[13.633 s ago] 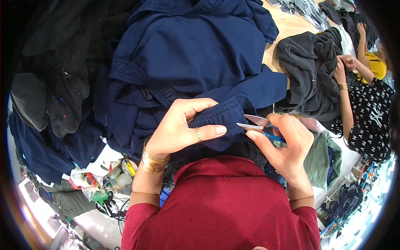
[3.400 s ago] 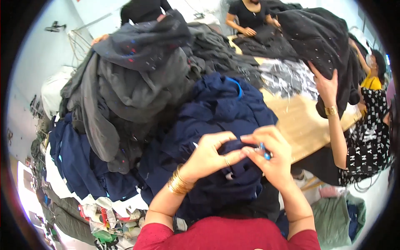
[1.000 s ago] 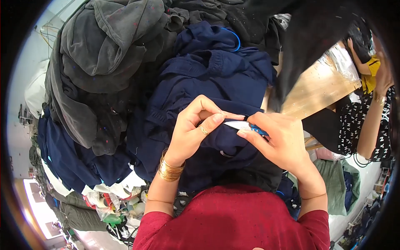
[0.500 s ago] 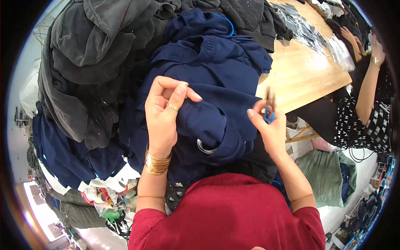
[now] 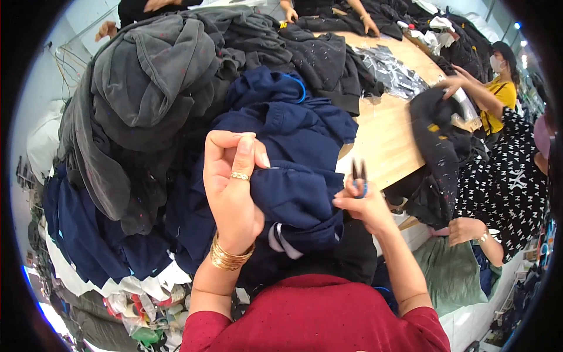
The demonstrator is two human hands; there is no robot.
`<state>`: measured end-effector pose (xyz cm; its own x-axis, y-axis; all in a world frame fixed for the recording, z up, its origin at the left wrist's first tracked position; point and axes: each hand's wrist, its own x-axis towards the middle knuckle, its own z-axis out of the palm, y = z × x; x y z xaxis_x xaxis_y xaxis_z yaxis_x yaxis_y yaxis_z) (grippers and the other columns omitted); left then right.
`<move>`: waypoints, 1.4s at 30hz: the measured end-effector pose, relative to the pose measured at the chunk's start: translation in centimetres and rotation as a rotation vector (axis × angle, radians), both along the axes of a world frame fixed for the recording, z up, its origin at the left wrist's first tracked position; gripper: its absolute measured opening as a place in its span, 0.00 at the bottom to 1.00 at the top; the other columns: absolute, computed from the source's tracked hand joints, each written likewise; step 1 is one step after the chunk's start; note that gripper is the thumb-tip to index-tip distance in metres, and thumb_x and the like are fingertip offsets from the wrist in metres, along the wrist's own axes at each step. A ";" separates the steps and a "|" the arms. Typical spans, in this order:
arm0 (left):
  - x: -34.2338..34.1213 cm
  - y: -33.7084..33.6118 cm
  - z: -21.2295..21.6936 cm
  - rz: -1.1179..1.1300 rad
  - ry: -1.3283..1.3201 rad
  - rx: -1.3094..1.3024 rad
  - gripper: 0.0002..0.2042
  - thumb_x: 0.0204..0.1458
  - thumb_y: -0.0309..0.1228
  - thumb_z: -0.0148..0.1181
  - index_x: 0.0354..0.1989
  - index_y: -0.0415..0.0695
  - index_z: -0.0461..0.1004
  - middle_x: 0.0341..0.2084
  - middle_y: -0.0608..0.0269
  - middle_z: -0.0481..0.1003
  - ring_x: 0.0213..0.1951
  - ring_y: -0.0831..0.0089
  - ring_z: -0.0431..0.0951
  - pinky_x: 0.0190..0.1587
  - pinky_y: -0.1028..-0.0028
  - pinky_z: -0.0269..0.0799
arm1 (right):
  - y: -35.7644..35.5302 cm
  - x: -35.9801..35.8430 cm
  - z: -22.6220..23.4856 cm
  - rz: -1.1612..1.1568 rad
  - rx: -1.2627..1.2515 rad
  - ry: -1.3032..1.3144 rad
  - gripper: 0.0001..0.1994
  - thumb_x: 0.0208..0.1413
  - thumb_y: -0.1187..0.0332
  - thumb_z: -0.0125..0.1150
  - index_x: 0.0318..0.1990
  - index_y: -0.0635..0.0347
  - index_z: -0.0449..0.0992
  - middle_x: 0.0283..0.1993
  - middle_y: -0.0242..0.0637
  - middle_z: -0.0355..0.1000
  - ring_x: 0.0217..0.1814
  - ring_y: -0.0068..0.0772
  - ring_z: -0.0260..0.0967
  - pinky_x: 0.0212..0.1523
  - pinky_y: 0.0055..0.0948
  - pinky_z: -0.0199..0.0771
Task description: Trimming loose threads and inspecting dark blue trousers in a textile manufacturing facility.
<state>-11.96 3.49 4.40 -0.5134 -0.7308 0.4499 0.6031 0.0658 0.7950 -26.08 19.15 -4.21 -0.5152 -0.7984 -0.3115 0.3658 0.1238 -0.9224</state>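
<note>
A navy garment lies bunched in front of me, with a white strip showing at its near fold. Over its left side, my left hand is closed, thumb and fingertips pinched together. Whatever is between those fingertips is too small to make out. My right hand grips a pair of thread snips with blue on the handle, the dark blades pointing away from me and apart at the tips. This hand is by the garment's right edge; whether it also touches the cloth I cannot tell.
Dark grey garments are heaped high at the left, with more navy cloth below. A wooden table bears clear plastic bags. At the right, a co-worker in a patterned shirt handles a black garment. Other people stand beyond.
The view has tilted up, bringing more people into sight. My right hand has moved left, bringing the snips nearer the navy garment. The co-worker at the right now lifts a black garment.
</note>
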 end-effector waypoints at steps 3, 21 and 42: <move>1.3 -0.9 -0.5 -0.166 -0.353 -0.196 0.02 0.55 0.24 0.52 0.33 0.41 0.65 0.26 0.66 0.70 0.28 0.81 0.70 0.36 0.81 0.66 | 2.9 -2.7 2.6 -0.269 -0.240 -0.028 0.18 0.41 0.82 0.59 0.22 0.49 0.56 0.20 0.25 0.63 0.10 0.10 0.44 0.09 0.13 0.39; -3.9 2.8 -1.3 -0.616 -0.421 -0.527 0.15 0.48 0.34 0.62 0.40 0.38 0.69 0.33 0.60 0.74 0.37 0.71 0.74 0.43 0.72 0.68 | 1.6 -2.1 8.9 0.071 -0.414 0.305 0.25 0.27 0.78 0.72 0.25 0.51 0.56 0.25 0.29 0.62 0.29 0.22 0.60 0.30 0.18 0.58; 2.4 -2.5 -8.3 -0.413 -0.328 0.513 0.03 0.56 0.27 0.51 0.32 0.44 0.65 0.28 0.69 0.72 0.31 0.83 0.72 0.39 0.82 0.68 | 5.5 -3.7 1.7 -0.386 -0.197 -0.398 0.15 0.40 0.74 0.57 0.39 0.69 0.70 0.32 0.45 0.74 0.30 0.37 0.73 0.36 0.32 0.76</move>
